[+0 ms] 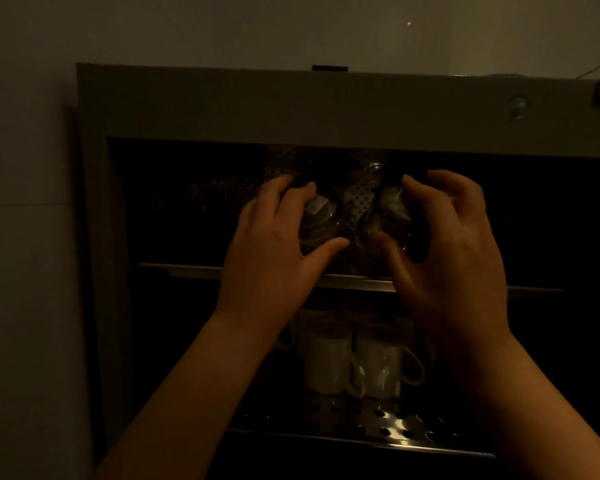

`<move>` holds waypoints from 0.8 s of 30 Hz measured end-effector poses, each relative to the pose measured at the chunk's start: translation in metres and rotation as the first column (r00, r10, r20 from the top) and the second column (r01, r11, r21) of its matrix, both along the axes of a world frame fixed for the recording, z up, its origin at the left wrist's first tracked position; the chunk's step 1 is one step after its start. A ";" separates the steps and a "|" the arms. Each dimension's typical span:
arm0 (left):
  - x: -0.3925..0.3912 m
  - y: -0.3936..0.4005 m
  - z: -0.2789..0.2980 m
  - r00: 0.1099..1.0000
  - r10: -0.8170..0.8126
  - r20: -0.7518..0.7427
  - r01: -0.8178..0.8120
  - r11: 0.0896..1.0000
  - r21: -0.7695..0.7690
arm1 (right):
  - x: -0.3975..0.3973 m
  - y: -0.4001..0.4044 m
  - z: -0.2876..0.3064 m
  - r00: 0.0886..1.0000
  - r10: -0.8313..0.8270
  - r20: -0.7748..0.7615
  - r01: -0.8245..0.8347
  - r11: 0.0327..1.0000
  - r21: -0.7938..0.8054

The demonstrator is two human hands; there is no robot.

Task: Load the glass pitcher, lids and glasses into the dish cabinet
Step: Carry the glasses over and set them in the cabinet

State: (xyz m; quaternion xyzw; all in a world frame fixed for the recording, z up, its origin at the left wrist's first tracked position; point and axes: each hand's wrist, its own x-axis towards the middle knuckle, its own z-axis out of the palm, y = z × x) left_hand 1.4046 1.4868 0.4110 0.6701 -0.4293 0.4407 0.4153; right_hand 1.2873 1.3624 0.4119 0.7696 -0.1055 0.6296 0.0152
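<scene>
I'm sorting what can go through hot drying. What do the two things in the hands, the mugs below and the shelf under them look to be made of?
Left hand and right hand each grip a glass: clear, glossy, with perforations showing through. The mugs: opaque white, smooth sheen, likely glazed ceramic. The lower shelf: perforated, bright reflections, probably stainless steel. Dim light leaves some doubt.

**Cabinet shelves, dim light**

Dish cabinet (222, 102) open, 2 shelves visible. Upper shelf (534, 291): perforated metal, front rail across; whether the two glasses touch it can't be told. Lower shelf (378, 424): perforated steel w/ white mugs (326, 362) upside down, side by side, handles out.
</scene>
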 end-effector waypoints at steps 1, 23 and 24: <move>0.001 -0.002 0.000 1.000 0.007 -0.009 -0.006 1.000 0.019 | 0.000 0.001 0.001 1.000 -0.012 -0.009 0.012 1.000 -0.005; 0.020 -0.025 0.002 0.985 0.098 -0.145 -0.077 0.987 0.144 | 0.021 -0.019 0.009 0.947 -0.215 -0.240 0.235 0.970 0.058; 0.022 -0.025 0.002 0.981 0.103 -0.167 -0.077 0.985 0.152 | 0.022 -0.021 0.009 0.939 -0.221 -0.262 0.250 0.965 0.083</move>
